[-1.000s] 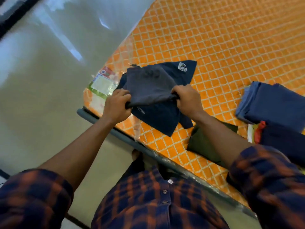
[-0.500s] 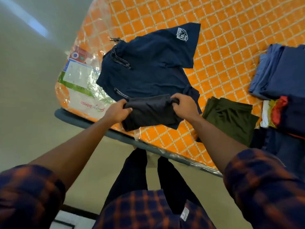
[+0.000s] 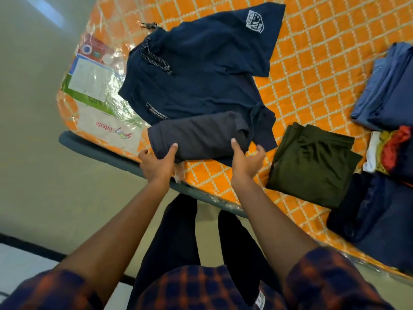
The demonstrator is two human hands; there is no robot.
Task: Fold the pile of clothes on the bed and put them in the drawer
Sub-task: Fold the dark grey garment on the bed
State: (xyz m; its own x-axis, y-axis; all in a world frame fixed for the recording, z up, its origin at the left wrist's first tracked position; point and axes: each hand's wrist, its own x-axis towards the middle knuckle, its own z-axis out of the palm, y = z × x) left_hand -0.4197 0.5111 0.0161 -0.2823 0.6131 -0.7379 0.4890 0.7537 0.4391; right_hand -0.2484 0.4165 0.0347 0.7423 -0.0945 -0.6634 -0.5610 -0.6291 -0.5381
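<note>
A folded dark grey garment (image 3: pixel 199 135) is seen lying on the bed (image 3: pixel 324 52), close to its near edge, with its far side overlapping a larger navy garment (image 3: pixel 196 70) that is spread out flat and marked with a white crest at its far corner. The grey garment is framed by the two hands, one at each near corner.

The left hand (image 3: pixel 156 163) is placed at the near left corner. Its thumb is laid on top of the cloth, while its other fingers are loosely bent just outside the left edge and nothing is gripped by them. The right hand (image 3: pixel 245 161) is placed at the near right corner. Its thumb is raised against the garment's near edge and its fingers are spread to the right, over the orange cover, with nothing held. Whether the cloth is pressed or only touched by the thumbs cannot be told.

Just right of the right hand, a folded olive garment (image 3: pixel 310 166) is laid flat. Farther right, a folded blue stack (image 3: pixel 386 86) is set, and nearer than it a small stack with red and white edges (image 3: pixel 388 151) and a dark blue pile (image 3: pixel 375 211) are found. A printed label (image 3: pixel 93 79) is seen under clear wrap at the bed's left corner.
</note>
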